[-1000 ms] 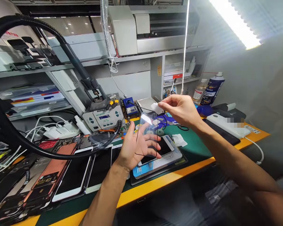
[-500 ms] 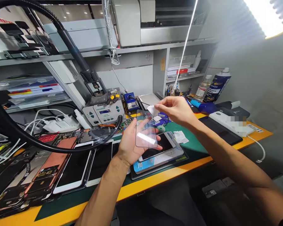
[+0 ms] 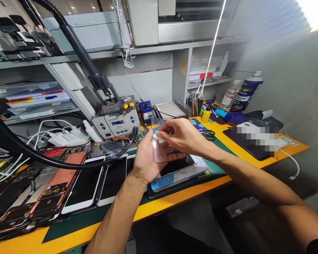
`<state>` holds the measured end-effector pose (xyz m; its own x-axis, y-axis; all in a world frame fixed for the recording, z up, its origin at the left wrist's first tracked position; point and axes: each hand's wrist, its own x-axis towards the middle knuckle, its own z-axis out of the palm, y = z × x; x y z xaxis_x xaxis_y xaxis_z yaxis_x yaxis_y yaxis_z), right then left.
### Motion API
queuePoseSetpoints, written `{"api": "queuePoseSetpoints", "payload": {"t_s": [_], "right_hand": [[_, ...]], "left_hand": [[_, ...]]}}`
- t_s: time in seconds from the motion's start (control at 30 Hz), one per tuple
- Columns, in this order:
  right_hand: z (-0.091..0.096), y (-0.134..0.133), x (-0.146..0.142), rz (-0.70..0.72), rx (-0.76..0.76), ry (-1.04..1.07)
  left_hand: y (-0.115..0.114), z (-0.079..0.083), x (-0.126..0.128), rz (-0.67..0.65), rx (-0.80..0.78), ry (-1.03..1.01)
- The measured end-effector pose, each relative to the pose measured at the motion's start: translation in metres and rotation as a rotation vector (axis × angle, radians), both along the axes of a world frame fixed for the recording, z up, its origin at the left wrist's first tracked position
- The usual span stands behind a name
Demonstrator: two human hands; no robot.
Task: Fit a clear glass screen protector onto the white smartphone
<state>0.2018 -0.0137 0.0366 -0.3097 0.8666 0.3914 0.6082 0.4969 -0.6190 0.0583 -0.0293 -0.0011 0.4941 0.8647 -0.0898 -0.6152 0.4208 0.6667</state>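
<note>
Palm up, my left hand (image 3: pixel 145 160) cradles a clear glass panel (image 3: pixel 161 152) with a thin dark edge, shaped like a phone's front. My right hand (image 3: pixel 185 135) pinches a small white wipe (image 3: pixel 157 136) and presses it against the upper left part of the glass; its fingers cover some of the panel. Below the hands, a phone with a dark screen (image 3: pixel 178 165) lies on a blue and white flat package (image 3: pixel 163 181).
Phones and opened phone parts (image 3: pixel 59 176) line the left side. A control unit (image 3: pixel 119 123) stands behind, and a black hose (image 3: pixel 53 163) curves across the left. Scissors (image 3: pixel 208 134), a yellow bottle (image 3: pixel 206 114) and a black tablet (image 3: pixel 245 143) are on the right.
My right hand has moved left and down, bringing the wipe from above the glass onto its surface. The left hand still holds the glass in nearly the same place.
</note>
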Motion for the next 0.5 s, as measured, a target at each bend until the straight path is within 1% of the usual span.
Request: {"api": "queuePoseSetpoints", "payload": {"t_s": [0.07,0.2,0.27,0.37,0.5], "right_hand": [[0.002,-0.002,-0.005,0.009,-0.008,-0.04],[0.004,-0.007,-0.006,0.083,-0.084,-0.025],[0.002,-0.014,-0.005,0.105,-0.097,-0.036],[-0.005,-0.027,-0.004,0.151,-0.133,-0.064],[-0.009,-0.049,0.0,0.26,-0.225,-0.061]], "left_hand": [[0.0,0.0,0.0,0.017,0.013,0.004],[0.0,-0.002,0.002,0.077,-0.017,0.01],[0.0,-0.003,0.003,0.127,-0.035,-0.002],[-0.001,-0.002,0.003,0.196,-0.015,-0.009],[-0.003,0.001,0.0,0.168,0.035,0.001]]}}
